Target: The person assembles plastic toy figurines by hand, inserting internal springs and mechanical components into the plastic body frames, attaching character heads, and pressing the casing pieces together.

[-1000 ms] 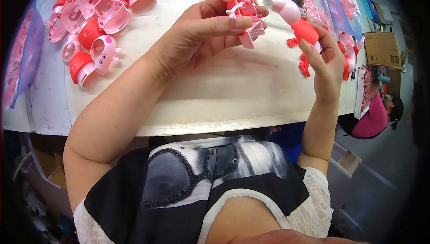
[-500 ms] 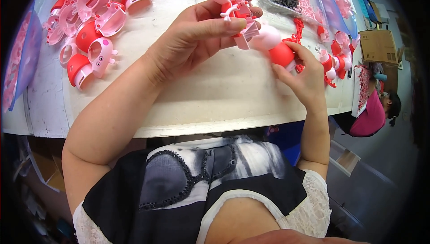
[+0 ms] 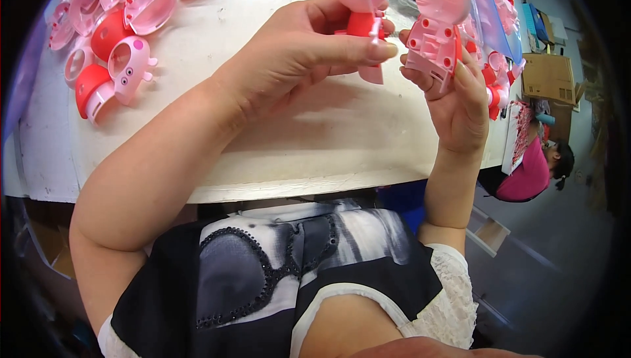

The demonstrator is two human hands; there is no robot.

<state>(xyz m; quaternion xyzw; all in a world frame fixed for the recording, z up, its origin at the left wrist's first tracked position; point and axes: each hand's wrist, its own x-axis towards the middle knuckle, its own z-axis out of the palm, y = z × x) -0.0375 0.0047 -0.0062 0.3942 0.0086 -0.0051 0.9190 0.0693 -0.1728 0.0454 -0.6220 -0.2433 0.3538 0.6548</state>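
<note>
Head view: left grip [image 3: 299, 52] closed around a toy figure [image 3: 359, 22]; right grip [image 3: 463, 108] closed around a hollow shell [image 3: 440, 11].

The far edge of my remote view crops the pink figure [image 3: 360, 24]; the left hand [image 3: 299, 52] hides part of its body.

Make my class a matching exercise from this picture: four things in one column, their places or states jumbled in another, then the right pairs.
Things:
1. Left hand
2. Right hand
3. Cardboard box
4. Pink face piece with eyes

Places or states:
A. On the table, left of both hands
B. Holding a half shell, hollow inside showing
C. Brown, beyond the table's right side
D. Gripping a pink-and-red figure piece

Pairs: 1-D, 2-B, 3-C, 4-A
</note>
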